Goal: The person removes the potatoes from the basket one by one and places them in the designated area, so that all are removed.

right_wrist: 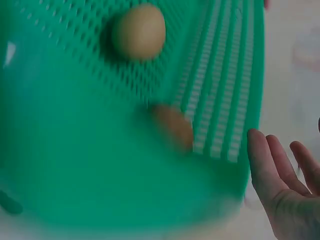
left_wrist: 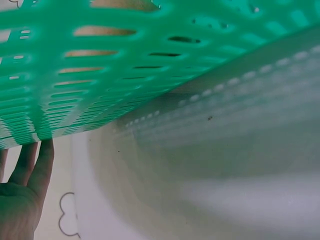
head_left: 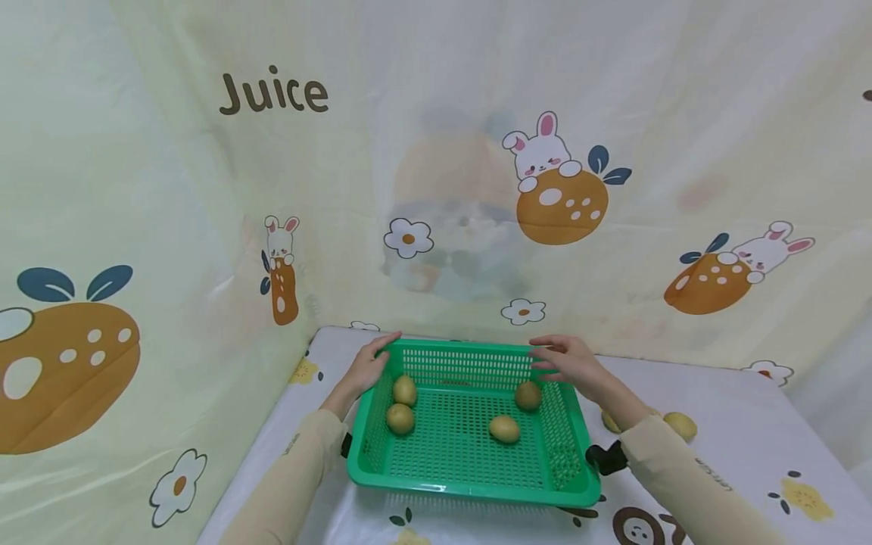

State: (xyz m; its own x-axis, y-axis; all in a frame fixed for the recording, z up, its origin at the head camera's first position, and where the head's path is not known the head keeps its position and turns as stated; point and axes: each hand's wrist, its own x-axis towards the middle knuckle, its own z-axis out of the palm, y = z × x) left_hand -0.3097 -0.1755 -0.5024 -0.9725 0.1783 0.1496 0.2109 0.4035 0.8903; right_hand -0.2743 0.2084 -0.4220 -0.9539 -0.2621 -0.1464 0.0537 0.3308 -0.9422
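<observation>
A green plastic basket point(head_left: 470, 496) with slotted walls stands in the middle of the head view. Inside it, two yellowish potatoes point(head_left: 400, 418) lie at the left, another potato point(head_left: 505, 429) lies right of centre, and a browner round item point(head_left: 527, 396) sits near the back right. At the back left corner, my left hand point(head_left: 368, 365) has its fingers extended along the rim; the left wrist view shows its fingertips right at the basket's edge. My right hand point(head_left: 575, 365) is at the back right corner, its loosely spread fingers overlapping the rim. Neither hand grips anything.
Beyond my right forearm, more potatoes point(head_left: 680, 426) lie on the white patterned tablecloth point(head_left: 749, 462), partly hidden by the arm. A printed curtain point(head_left: 456, 288) hangs close behind the basket and along the left side. Black wrist straps point(head_left: 606, 458) show beside the basket.
</observation>
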